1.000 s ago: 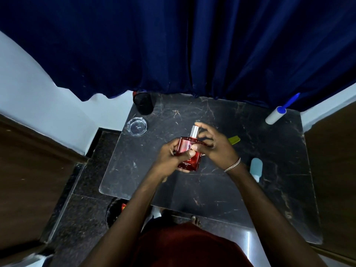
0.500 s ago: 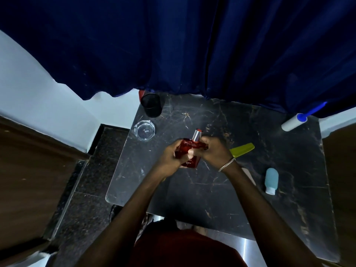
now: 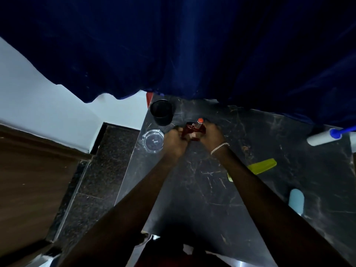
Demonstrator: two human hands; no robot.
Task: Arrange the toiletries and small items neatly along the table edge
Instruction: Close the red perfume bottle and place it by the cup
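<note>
Both hands are closed around one red perfume bottle. The left hand grips it from the left side with curled fingers, and the right hand grips it from the right side. The right wrist carries a silver chain bracelet. Between the hands only a part of the red glass body shows, and above it the silver neck with a reddish top. The bottle is blurred, so no brand or label can be read on it. I cannot tell if its base touches the tabletop or is a little above it.

The bottle is in the far left part of the dark marble tabletop. Just beside it, on the left, stands a black cup in the far corner, and in front of the cup lies a clear glass ashtray, close to the left hand.

On the right side, well apart from the hands, a yellow-green comb lies partly hidden under the right forearm. A pale blue small bottle lies nearer to the person. A white lint roller with a blue handle lies at the far right edge. A dark blue curtain hangs behind the tabletop.
</note>
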